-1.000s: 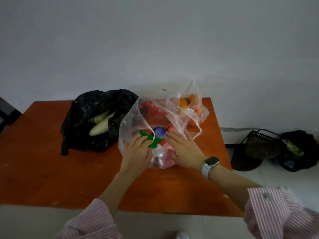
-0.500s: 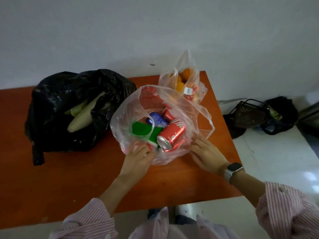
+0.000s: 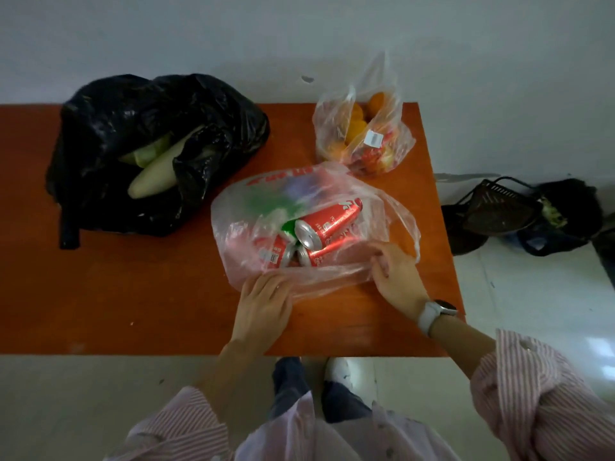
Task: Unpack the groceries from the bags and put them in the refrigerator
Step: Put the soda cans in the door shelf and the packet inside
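Observation:
A clear plastic bag [image 3: 332, 281] with red print lies on the orange table [image 3: 133, 294]. Inside it are red soda cans [image 3: 327, 222] and a green can [image 3: 289, 227]. My left hand [image 3: 263, 301] pinches the bag's near edge. My right hand [image 3: 397, 277], with a white watch on its wrist, grips the bag's near right edge. A black bag [image 3: 109, 104] at the back left holds pale green vegetables [image 3: 154, 173]. At the back right, a smaller clear bag [image 3: 382, 104] holds oranges and red fruit.
The table stands against a white wall. On the floor to the right lie a dark basket [image 3: 496, 207] and dark bags [image 3: 562, 207]. My feet [image 3: 342, 371] show below the table's near edge.
The view has tilted down and closer. Both hands have slid from inside the bag's mouth to its near edge, pulling it open. The cans now lie exposed.

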The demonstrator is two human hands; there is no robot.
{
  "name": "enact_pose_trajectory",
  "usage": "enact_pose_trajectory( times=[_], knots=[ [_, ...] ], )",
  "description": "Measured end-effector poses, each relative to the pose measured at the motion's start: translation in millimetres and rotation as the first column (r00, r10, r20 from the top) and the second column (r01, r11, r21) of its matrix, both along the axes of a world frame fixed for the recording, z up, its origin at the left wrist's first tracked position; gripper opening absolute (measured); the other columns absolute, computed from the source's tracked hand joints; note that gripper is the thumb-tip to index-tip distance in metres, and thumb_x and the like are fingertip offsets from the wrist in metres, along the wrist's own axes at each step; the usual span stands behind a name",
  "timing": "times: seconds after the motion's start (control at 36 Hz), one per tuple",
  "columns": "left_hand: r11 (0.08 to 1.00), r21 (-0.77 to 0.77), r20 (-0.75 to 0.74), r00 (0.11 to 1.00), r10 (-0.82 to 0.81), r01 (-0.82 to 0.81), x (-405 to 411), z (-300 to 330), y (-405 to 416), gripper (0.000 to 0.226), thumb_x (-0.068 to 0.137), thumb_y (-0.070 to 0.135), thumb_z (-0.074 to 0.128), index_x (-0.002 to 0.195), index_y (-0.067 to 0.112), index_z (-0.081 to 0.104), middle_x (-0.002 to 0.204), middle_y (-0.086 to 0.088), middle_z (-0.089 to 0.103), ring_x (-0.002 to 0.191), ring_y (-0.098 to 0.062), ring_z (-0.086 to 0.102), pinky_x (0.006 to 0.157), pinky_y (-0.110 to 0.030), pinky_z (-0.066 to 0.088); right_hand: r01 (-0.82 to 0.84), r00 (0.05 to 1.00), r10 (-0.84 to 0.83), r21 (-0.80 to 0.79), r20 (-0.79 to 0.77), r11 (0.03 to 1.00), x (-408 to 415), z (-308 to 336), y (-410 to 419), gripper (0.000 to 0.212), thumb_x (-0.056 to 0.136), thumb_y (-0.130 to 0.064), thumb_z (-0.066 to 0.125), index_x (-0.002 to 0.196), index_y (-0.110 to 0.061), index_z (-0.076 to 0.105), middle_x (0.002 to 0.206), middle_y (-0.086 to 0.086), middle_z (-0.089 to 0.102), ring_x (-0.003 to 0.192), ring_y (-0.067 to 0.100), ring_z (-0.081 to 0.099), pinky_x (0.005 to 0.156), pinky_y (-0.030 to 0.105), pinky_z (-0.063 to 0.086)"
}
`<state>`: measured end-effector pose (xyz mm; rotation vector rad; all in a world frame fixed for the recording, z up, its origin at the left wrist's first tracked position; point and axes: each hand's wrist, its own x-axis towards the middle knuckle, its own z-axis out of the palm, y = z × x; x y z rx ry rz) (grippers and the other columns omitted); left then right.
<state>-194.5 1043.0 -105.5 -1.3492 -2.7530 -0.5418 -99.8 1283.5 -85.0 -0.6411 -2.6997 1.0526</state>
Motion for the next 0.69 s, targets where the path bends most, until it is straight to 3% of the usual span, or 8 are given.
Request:
enact_pose_trajectory(
  times=[0.03,0.08,0.22,0.31,0.39,0.5,0.56,0.69],
  knots=[
    [0.998,0.069,-0.033,0.999,-0.005,0.007,2.1,3.7,2.2,0.026,0.088,0.020,0.044,0.106,0.014,0.062,0.106,-0.005,0.068,0.106,-0.019,0.058,0.097,-0.036,0.038,-0.038,0.998,0.046,0.174,-0.043,0.984,-2.2,2.9,-0.5,0.026,0.088,-0.015,0.049,0.113,-0.014,0.057,0.109,0.007,0.062,0.100,0.022,0.056,0.085,0.033,0.039],
    [0.981,0.192,-0.113,0.994,0.007,0.015,3.7,13.0,7.6,0.026,0.087,0.017,0.048,0.112,0.017,0.054,0.110,-0.006,0.065,0.108,-0.018,0.053,0.094,-0.036,0.036,-0.111,0.979,0.172,0.413,-0.113,0.904,-11.2,11.6,-0.1,0.030,0.082,-0.023,0.046,0.111,-0.019,0.056,0.107,0.006,0.063,0.100,0.020,0.050,0.081,0.034,0.031],
    [0.956,0.278,-0.329,0.926,0.185,-0.092,-14.1,43.7,20.0,0.039,0.089,0.022,0.054,0.126,0.020,0.046,0.134,-0.008,0.040,0.123,-0.026,0.041,0.100,-0.043,0.030,-0.338,0.888,0.458,0.607,-0.050,0.720,-57.2,33.9,-0.8,0.047,0.080,-0.035,0.050,0.123,-0.016,0.053,0.123,0.005,0.059,0.115,0.021,0.048,0.097,0.042,0.030],
    [0.968,0.154,-0.344,0.908,0.239,-0.197,-35.4,59.8,22.7,0.058,0.089,0.039,0.051,0.140,0.024,0.029,0.147,-0.011,0.023,0.139,-0.030,0.020,0.110,-0.052,0.015,-0.505,0.839,0.511,0.619,0.188,0.602,-78.7,37.1,-4.5,0.072,0.075,-0.047,0.063,0.136,-0.016,0.040,0.137,0.007,0.050,0.127,0.026,0.045,0.103,0.051,0.033],
    [0.965,-0.002,-0.228,0.940,0.254,-0.261,-58.6,66.4,22.0,0.078,0.084,0.059,0.043,0.148,0.025,0.013,0.155,-0.009,0.006,0.143,-0.029,0.000,0.111,-0.056,0.003,-0.563,0.819,0.472,0.612,0.326,0.555,-89.5,38.8,-5.8,0.089,0.067,-0.042,0.073,0.140,-0.012,0.033,0.135,0.010,0.050,0.123,0.029,0.047,0.099,0.054,0.037],
    [0.959,-0.157,-0.070,0.971,0.228,-0.236,-78.4,61.0,16.4,0.094,0.078,0.073,0.036,0.148,0.027,-0.008,0.156,-0.004,-0.010,0.144,-0.029,-0.004,0.111,-0.060,0.006,-0.511,0.845,0.442,0.700,0.302,0.499,-100.1,42.7,-9.5,0.072,0.055,-0.033,0.077,0.119,-0.010,0.053,0.106,0.009,0.060,0.091,0.029,0.057,0.075,0.043,0.046],
    [0.956,-0.192,-0.016,0.975,0.224,-0.223,-82.5,56.7,13.9,0.098,0.077,0.077,0.033,0.144,0.031,-0.020,0.155,-0.002,-0.015,0.144,-0.026,-0.009,0.113,-0.058,0.003,-0.495,0.847,0.466,0.699,0.256,0.515,-101.5,48.6,-8.0,0.062,0.059,-0.037,0.076,0.111,-0.010,0.056,0.102,0.009,0.061,0.087,0.029,0.059,0.074,0.040,0.045],
    [0.957,-0.237,0.065,0.980,0.187,-0.167,-82.2,52.4,18.6,0.102,0.070,0.083,0.025,0.141,0.030,-0.023,0.154,0.003,-0.019,0.143,-0.019,-0.018,0.114,-0.058,-0.002,-0.346,0.910,0.413,0.467,-0.046,0.814,-81.6,74.5,3.8,0.064,0.070,-0.048,0.070,0.117,-0.008,0.050,0.113,0.010,0.058,0.102,0.027,0.056,0.085,0.041,0.048]
  ],
)
